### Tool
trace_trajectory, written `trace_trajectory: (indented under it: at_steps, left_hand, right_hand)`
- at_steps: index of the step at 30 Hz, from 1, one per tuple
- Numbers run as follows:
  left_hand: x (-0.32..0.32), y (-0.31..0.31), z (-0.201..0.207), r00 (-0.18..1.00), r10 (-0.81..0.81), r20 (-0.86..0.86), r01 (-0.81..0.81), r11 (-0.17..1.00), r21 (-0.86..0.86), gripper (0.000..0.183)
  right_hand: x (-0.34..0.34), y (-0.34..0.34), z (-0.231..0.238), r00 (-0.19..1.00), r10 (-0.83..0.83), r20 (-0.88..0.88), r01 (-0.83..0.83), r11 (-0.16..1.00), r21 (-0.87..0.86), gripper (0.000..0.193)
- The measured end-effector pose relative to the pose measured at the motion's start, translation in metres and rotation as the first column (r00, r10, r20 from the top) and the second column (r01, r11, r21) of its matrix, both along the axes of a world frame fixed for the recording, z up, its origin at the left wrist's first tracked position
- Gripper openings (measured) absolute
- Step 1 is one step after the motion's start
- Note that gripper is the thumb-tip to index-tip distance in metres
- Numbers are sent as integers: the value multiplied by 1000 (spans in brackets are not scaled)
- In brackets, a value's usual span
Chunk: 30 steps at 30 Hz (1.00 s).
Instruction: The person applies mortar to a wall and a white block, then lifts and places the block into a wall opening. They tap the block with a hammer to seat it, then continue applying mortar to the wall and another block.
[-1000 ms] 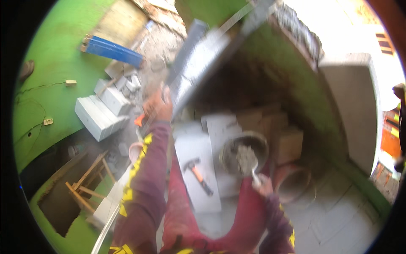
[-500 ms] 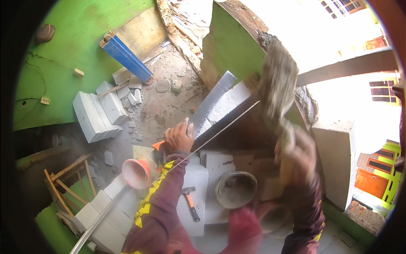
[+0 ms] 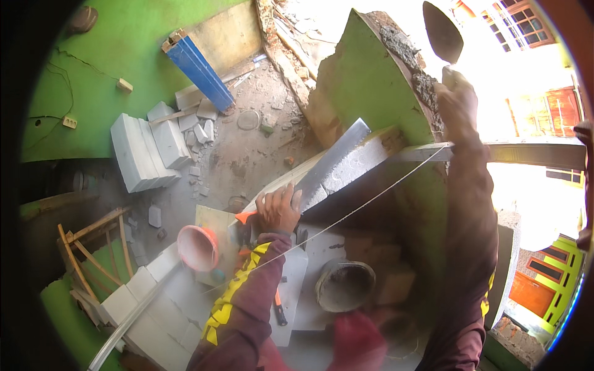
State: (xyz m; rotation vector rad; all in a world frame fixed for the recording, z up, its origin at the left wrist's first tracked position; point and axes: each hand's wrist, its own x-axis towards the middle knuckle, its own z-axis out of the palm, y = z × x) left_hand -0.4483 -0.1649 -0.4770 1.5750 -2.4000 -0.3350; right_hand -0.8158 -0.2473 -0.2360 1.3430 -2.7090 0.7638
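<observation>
Two hands at work, well apart. Your left hand (image 3: 278, 209) lies flat, fingers spread, palm down on the lower end of a long grey metal straightedge (image 3: 337, 162) that runs up toward 1 o'clock, onto the green wall (image 3: 365, 86). Your right hand (image 3: 456, 93) is raised high at 1 o'clock, closed around the handle of a trowel (image 3: 442, 29); its dark pointed blade stands above the fist against the bright sky.

Grey mortar (image 3: 416, 73) lies in a rough strip along the wall's top edge, just left of the right hand. A taut string line (image 3: 371, 199) crosses from the wall at 3 o'clock down over your left sleeve.

Below the left hand, at 6 o'clock: a round mortar bucket (image 3: 344, 285) with grey mix inside, sitting beside pale building blocks (image 3: 148, 309). A hammer (image 3: 278, 306) with an orange-and-black handle lies on a block near your left forearm. An orange pail (image 3: 198, 247) sits at 8 o'clock, touching a plywood piece.

Further out: a stack of white blocks (image 3: 139, 151) at 10 o'clock, with broken block bits scattered beside it on the dirt floor. A blue board (image 3: 199, 69) leans at 11 o'clock. A wooden frame (image 3: 93, 247) stands at 8 o'clock.
</observation>
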Motion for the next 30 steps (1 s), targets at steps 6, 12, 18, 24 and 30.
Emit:
trace_trajectory:
  at_steps: [6, 12, 18, 24, 30]
  left_hand:
    - [-1, 0, 0, 1000, -16, 15, 16, 1000, 8, 36]
    - [-7, -3, 7, 996, -30, 80, 28, 999, 30, 34]
    - [-4, -3, -4, 992, -82, 99, 80, 997, 23, 42]
    - [-3, -3, -10, 987, 4, 161, -14, 998, 58, 50]
    - [-6, -6, -12, 976, 4, 216, -10, 1000, 25, 52]
  right_hand:
    - [98, 157, 48, 860, 19, 509, 45, 993, -113, 27]
    - [231, 390, 0, 326, -177, 929, 464, 886, 6, 37]
    - [308, 555, -125, 605, -671, 428, 79, 586, 806, 28]
    - [308, 572, -269, 736, -622, 267, 152, 536, 831, 34]
    - [365, 554, -290, 459, -726, 511, 130, 624, 770, 29]
